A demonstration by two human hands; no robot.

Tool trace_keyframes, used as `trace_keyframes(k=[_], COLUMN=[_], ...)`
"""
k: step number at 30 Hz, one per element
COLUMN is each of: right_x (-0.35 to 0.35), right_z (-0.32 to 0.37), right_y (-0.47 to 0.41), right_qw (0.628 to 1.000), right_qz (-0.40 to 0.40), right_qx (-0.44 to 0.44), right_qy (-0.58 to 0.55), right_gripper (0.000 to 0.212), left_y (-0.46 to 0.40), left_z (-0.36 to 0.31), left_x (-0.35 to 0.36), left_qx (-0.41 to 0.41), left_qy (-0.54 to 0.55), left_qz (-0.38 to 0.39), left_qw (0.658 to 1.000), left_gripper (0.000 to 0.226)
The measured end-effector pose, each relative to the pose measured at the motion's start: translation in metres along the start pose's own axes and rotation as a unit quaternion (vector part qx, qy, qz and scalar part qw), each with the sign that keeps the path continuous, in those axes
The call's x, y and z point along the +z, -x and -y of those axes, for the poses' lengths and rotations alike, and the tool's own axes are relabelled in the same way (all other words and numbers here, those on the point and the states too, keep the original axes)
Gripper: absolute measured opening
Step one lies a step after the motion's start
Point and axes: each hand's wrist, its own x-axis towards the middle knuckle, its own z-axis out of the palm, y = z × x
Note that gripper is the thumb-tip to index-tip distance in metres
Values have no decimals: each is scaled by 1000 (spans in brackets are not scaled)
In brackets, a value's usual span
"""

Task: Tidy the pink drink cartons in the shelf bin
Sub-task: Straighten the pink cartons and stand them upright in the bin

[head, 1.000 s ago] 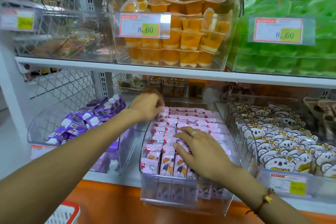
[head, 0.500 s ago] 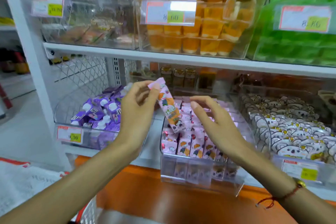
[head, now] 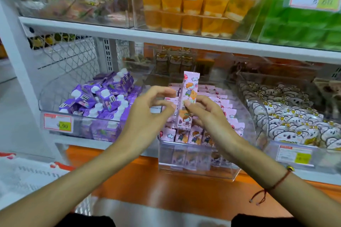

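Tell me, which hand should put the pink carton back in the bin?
Probably the right hand: it already pinches the carton upright over the bin. The left hand holds nothing.

Right hand (head: 204,114) pinches upright pink carton (head: 188,97).

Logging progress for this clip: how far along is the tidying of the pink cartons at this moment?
Midway. Done: most pink cartons stand in rows in the clear bin. In hand: one pink carton is held upright above the bin, pinched by the right hand; the left hand is beside it with curled fingers, and contact is unclear. Left: the held carton is not yet back in a row.
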Motion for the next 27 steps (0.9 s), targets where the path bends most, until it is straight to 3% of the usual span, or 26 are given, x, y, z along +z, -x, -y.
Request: trace_keyframes(k=[7, 14, 21, 23, 27], right_x=[0, -13, -13, -16, -20], right_z=[-1, 8, 8, 10, 11], right_y=[3, 4, 12, 13, 12], right_qw=[998, 997, 984, 983, 990], right_qz=[-55, 18, -76, -77, -49], right_qx=[0, -71, -164, -165, -126], right_qy=[-18, -37, 8, 19, 45], right_gripper=[36, 29, 30, 29, 25], left_y=[6, 0, 0, 0, -3], left_z=[3, 3, 4, -1, -9], left_x=[13, 13, 11, 10, 10], left_qx=[80, 72, 121, 98, -35], left_qy=[-129, -125, -175, -140, -12], left_qz=[15, 37, 31, 36, 67], left_qw=[988, 989, 977, 985, 997], left_gripper=[43, 28, 36, 35, 26])
